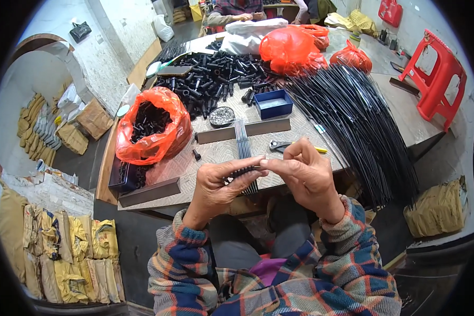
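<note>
My left hand (214,185) is closed around a small row of thin dark rods (242,141), their far part lying across a metal bar (271,126) on the table. Thumb and forefinger of my right hand (312,178) pinch together at the row's right side, by the left fingertips. Whatever small piece sits in that pinch is too small to name. Just beyond the right hand lie pliers (280,146) with a yellow handle. A round dish of tiny shiny parts (221,116) and a blue box (275,109) stand behind the bar.
An open red plastic bag (181,129) of black parts stands left, near a second metal bar (151,193). Black tubular pieces (205,79) are heaped behind. Long black rods (353,121) overhang the right edge, beside a red stool (437,79). Another person (237,10) sits across the table.
</note>
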The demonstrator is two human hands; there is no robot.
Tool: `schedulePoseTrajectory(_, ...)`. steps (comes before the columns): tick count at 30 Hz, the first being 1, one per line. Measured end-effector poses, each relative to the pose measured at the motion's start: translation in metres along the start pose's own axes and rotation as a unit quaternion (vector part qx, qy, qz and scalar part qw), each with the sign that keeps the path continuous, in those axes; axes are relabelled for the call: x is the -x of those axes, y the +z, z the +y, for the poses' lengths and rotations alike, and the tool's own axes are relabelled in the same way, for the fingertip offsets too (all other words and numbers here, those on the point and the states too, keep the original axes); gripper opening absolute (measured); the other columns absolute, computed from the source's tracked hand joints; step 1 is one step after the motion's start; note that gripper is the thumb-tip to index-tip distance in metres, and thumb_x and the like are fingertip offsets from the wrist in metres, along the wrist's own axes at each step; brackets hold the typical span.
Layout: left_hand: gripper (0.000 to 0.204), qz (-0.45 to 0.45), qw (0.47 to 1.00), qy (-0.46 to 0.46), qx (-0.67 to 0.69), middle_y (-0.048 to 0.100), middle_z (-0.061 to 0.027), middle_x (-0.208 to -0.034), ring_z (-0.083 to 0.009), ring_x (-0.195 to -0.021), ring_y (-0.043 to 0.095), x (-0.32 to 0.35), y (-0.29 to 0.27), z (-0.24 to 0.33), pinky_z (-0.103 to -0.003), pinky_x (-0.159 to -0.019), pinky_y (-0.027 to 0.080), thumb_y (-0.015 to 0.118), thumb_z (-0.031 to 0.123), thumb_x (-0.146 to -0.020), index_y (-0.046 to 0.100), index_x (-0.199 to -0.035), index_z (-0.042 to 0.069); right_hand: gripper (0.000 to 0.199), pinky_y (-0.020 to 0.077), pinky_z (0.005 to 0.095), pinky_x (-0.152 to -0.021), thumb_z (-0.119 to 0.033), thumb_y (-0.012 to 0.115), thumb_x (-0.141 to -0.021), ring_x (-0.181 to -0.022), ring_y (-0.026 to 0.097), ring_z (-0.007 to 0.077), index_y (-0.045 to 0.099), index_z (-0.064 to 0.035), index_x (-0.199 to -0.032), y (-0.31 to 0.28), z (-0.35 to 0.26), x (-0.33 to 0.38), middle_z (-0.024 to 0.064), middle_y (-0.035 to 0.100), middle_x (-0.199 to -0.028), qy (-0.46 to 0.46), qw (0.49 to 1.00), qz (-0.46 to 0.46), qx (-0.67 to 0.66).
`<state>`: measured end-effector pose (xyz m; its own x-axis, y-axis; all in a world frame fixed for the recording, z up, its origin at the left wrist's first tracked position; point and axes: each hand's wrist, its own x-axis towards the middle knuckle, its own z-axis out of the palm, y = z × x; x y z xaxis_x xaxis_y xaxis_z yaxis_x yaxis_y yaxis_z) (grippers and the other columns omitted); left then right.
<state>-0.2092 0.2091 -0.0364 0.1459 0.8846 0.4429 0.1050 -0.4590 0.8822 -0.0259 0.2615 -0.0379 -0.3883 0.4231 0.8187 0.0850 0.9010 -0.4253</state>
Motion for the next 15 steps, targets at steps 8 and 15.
schedulePoseTrajectory(8,0.024,0.001,0.999,-0.002,-0.050,0.067,-0.0113,-0.089,-0.0118,-0.083,0.062,-0.004,-0.002,0.007,-0.022,-0.072,0.049,0.062,0.004,-0.080,0.062,-0.104,-0.001,0.045,0.0329,0.0205,-0.039,0.006,0.062,-0.063,-0.049,0.041,0.0081,0.066,-0.0169,-0.101,-0.015,-0.001,-0.011,0.0017,0.044,-0.070,-0.137,0.974,-0.029,0.177)
schedulePoseTrajectory(15,0.023,-0.021,0.998,0.007,-0.052,0.067,-0.0100,-0.088,-0.0110,-0.082,0.062,-0.005,-0.003,0.002,-0.022,-0.070,0.049,0.064,0.002,-0.078,0.063,-0.101,-0.001,0.045,0.0319,0.0188,-0.043,0.009,0.060,-0.065,-0.053,0.040,0.0083,0.068,-0.0163,-0.101,-0.012,0.007,-0.012,0.0017,0.040,-0.073,-0.042,0.996,-0.071,0.020)
